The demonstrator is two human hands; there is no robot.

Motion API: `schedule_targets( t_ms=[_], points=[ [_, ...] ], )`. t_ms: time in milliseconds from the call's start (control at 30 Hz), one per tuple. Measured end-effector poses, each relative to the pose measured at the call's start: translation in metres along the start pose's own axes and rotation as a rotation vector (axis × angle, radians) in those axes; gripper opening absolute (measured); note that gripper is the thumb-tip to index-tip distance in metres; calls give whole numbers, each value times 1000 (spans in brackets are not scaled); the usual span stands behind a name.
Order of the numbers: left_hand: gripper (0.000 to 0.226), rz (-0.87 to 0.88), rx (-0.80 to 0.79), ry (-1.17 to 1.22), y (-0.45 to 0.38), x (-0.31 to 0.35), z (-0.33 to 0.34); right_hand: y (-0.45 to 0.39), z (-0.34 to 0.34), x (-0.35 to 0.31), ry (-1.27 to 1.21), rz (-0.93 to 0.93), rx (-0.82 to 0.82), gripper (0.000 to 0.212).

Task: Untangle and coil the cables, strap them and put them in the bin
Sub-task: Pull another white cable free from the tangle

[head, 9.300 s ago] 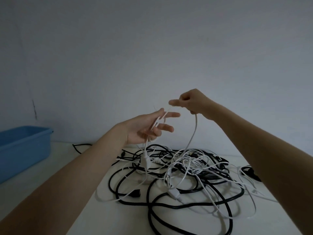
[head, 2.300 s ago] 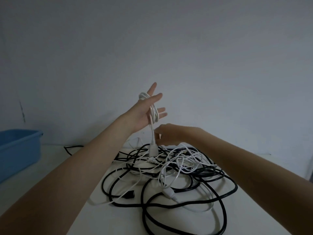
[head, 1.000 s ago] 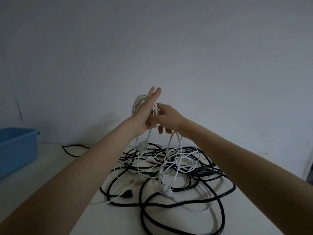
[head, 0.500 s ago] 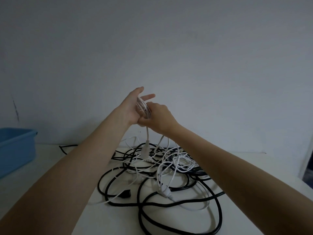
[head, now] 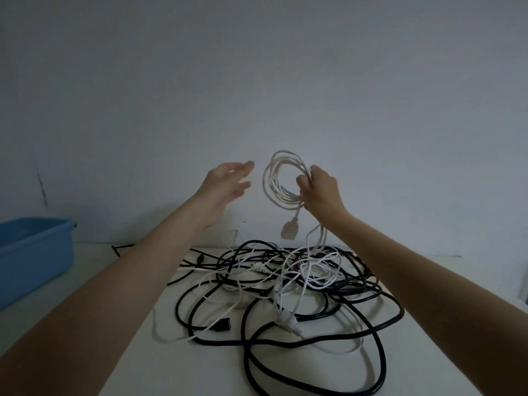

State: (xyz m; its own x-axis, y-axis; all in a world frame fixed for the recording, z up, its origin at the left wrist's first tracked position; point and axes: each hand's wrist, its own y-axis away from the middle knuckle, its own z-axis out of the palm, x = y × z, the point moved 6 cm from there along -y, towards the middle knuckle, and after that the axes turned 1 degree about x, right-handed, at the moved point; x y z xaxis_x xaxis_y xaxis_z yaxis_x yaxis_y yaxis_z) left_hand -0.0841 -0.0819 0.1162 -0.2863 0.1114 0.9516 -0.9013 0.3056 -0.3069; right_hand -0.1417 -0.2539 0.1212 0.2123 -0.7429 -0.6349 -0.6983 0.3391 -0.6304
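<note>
Coil of white cable, one, gripped in right hand.
Left hand released, beside it; tangled cables below; one blue bin far left.

**Two bare arms, nothing worn**

Not much to report on the person. Both forearms are bare right down to the frame edge, so no sleeves show. The left hand and right hand have no gloves, rings, watch or wristband that I can spot. Lighting's dim, so fine detail is lost.
</note>
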Motion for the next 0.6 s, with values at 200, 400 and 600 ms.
schedule_targets(
  t_ms=[200, 400, 600],
  points=[
    [32, -102, 9, 357, 4, -8, 52, 6, 19, -14, -226, 64, -149, 22],
    [45, -41, 1, 200, -1, 10, 55, 15, 26, 6, -325, 333, -384, 18],
    [67, -243, -303, 104, 5, 2, 56, 0, 9, -14, 32, -16, -120, 29]
  ],
)
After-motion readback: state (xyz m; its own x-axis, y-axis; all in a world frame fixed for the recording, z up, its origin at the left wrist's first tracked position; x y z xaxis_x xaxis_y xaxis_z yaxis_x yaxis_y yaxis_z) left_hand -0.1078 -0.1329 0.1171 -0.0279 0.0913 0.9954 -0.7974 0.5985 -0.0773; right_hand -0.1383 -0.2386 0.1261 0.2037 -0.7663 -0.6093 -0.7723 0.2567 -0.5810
